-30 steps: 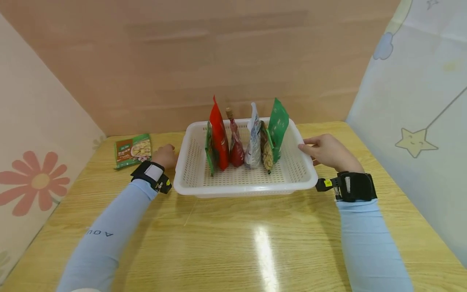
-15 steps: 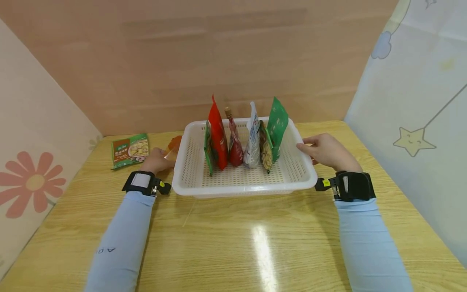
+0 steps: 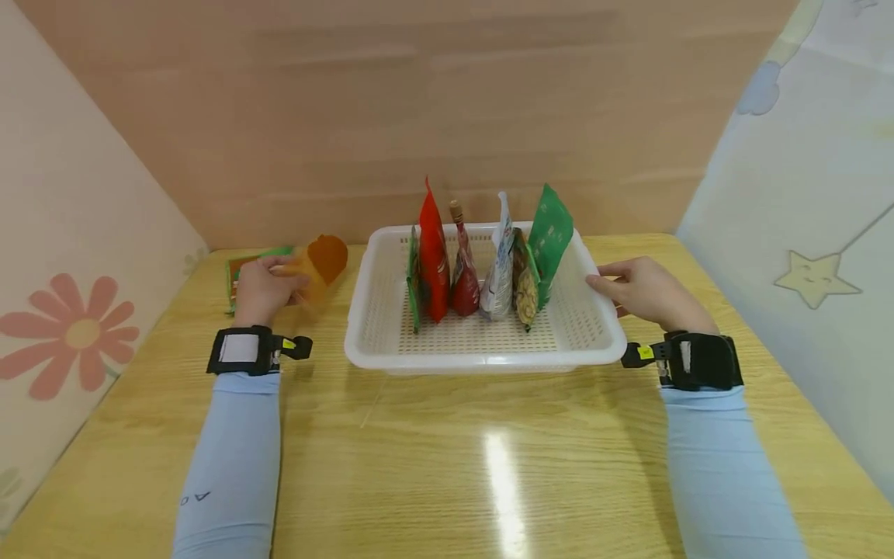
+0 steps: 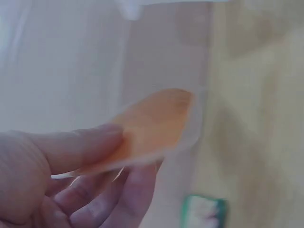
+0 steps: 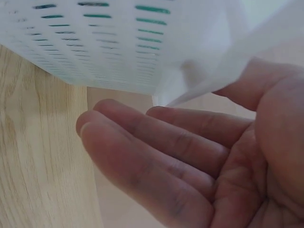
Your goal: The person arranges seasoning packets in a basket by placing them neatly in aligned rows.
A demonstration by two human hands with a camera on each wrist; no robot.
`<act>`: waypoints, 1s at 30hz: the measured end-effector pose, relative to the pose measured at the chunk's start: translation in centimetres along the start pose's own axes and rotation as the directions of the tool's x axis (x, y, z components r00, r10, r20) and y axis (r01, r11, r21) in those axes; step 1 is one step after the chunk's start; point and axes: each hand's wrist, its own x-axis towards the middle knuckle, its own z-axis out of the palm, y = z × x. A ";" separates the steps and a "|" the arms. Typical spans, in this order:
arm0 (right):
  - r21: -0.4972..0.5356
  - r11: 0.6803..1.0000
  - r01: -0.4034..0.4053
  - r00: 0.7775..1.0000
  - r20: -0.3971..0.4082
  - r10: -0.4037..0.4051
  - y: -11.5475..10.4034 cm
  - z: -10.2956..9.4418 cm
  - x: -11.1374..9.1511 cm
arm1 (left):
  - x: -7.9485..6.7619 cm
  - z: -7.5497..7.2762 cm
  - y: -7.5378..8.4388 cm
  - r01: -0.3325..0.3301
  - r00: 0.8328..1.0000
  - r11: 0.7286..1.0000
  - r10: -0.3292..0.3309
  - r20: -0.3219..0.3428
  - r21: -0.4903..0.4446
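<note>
My left hand [image 3: 264, 291] pinches a flat orange item in a clear wrapper [image 4: 152, 121] between thumb and fingers. In the head view its outline is partly blurred, with a rounded darker orange part at the upper right. Behind this hand, a green and brown food packet [image 3: 233, 272] lies on the table, mostly covered. My right hand [image 3: 646, 289] holds the right rim of a white plastic basket [image 3: 447, 360], thumb over the edge and fingers outside below it. The right wrist view shows those fingers [image 5: 142, 156] fairly straight beneath the rim.
Upright in the basket stand a red packet [image 3: 434, 260], a corked dark-red bottle [image 3: 464, 287], a whitish packet [image 3: 499, 268], a green packet [image 3: 552, 233] and slimmer green-edged packets. The wooden table [image 3: 419, 466] meets a brown back panel [image 3: 447, 116] and patterned side panels.
My left hand has moved left from beside the basket, bringing the orange item into view and overlapping the packet on the table. My right hand stays at the basket rim.
</note>
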 end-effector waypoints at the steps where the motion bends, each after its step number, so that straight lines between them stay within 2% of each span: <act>1: 0.002 1.000 -0.001 1.000 0.001 0.001 0.0 -0.1 -0.1 | -0.3 -0.3 0.6 -0.022 0.999 1.000 0.022 -0.035 -0.011; 4: 0.002 1.000 -0.007 1.000 0.003 0.007 0.1 -0.1 -0.2 | -0.9 -0.6 2.0 -0.075 0.988 0.997 0.070 -0.141 -0.032; 8: 0.004 1.000 -0.010 1.000 0.008 0.009 0.1 -0.1 -0.2 | -1.5 -0.8 3.5 -0.141 0.965 0.990 0.130 -0.228 -0.030; 16: -0.023 1.000 -0.003 1.000 0.018 0.003 0.0 -0.1 -0.1 | -3.6 -2.0 6.4 -0.154 0.921 0.988 0.154 -0.357 0.029; 21: -0.062 0.998 -0.005 1.000 0.021 0.006 -0.2 -0.5 -0.2 | -4.9 -2.4 7.9 -0.207 0.900 0.977 0.209 -0.382 0.047; 24: -0.081 0.997 -0.008 1.000 0.007 0.008 -0.4 -0.9 -0.5 | -5.6 -2.6 8.6 -0.230 0.893 0.972 0.231 -0.386 0.050; 30: -0.108 0.994 0.031 0.993 -0.112 -0.043 -1.6 -1.6 -1.5 | -7.0 -2.8 9.7 -0.274 0.876 0.960 0.276 -0.396 0.063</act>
